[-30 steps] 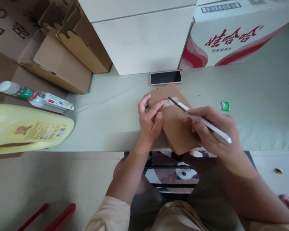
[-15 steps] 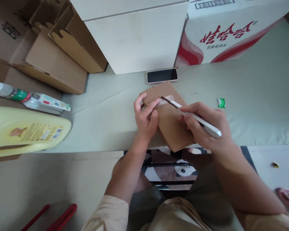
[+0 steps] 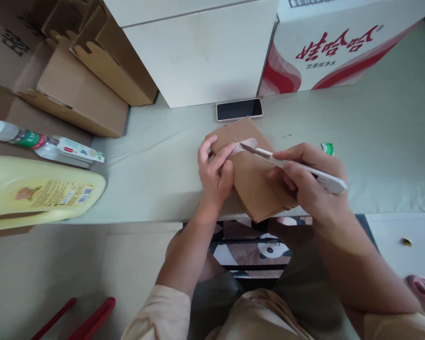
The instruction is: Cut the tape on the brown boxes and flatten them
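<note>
A flat brown cardboard box [image 3: 251, 182] lies at an angle near the front edge of the cloth-covered surface. My left hand [image 3: 215, 172] grips its left side, with the index fingertip on a crumpled strip of clear tape [image 3: 247, 144]. In my right hand [image 3: 315, 177] is a white-handled utility knife [image 3: 304, 171], its dark blade out. The blade tip meets the tape close to my left index finger; whether it has cut in, I cannot tell. Part of the box's right end is hidden behind my right hand.
Behind the box lies a phone [image 3: 239, 109], in front of a white carton [image 3: 205, 56] and a red-and-white water carton [image 3: 326, 52]. To the left are brown boxes [image 3: 85, 89], a plastic bottle [image 3: 38, 141] and a yellow jug [image 3: 42, 191]. A green wrapper [image 3: 327, 148] lies right.
My right hand has moved a little to the right with the knife, and the blade tip has shifted right along the tape. My left hand stays in place on the box.
</note>
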The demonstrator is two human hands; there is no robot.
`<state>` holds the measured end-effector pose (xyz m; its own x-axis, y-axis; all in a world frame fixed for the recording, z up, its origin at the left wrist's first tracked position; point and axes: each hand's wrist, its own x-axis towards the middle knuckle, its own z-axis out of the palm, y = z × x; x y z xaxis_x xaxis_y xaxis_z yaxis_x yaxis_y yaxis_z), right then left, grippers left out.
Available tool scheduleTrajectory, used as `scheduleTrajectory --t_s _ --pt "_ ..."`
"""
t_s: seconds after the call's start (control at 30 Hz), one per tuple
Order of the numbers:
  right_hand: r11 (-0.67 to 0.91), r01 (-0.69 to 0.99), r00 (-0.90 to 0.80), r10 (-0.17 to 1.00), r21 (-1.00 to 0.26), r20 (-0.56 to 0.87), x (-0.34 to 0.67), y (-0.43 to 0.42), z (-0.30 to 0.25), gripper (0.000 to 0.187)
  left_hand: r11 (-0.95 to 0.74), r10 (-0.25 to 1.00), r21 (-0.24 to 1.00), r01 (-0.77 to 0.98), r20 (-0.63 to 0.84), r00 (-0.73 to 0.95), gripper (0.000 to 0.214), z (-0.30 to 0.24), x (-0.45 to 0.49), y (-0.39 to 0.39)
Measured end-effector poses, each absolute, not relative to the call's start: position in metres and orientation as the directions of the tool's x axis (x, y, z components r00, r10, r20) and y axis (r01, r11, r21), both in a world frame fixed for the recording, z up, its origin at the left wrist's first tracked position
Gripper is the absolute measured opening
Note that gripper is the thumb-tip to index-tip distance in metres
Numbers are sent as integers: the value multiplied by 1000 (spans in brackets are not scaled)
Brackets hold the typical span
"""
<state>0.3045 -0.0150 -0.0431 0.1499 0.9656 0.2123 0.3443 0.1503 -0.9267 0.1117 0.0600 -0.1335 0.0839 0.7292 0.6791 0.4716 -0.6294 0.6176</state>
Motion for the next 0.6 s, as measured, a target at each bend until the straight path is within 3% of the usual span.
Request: scheduleTrajectory --t_s 0.17,0.27,0.4,0.5,0.6 --pt "83 229 175 977 -970 125 307 -10 -42 14 -638 738 665 388 671 64 43 -136 112 62" --pt "42 176 191 979 -984 76 305 -7 -38 13 -637 720 640 430 693 37 44 -136 113 62" --pt "39 -6 333 942 -999 35 304 -12 -38 13 -650 689 596 472 724 35 45 -136 116 63" --pt "159 -29 443 887 -987 130 305 -16 -38 13 -661 682 606 443 731 17 43 -136 116 62" --pt "341 76 595 738 -937 317 311 -13 -42 12 -655 692 630 417 721 -2 43 -137 111 63"
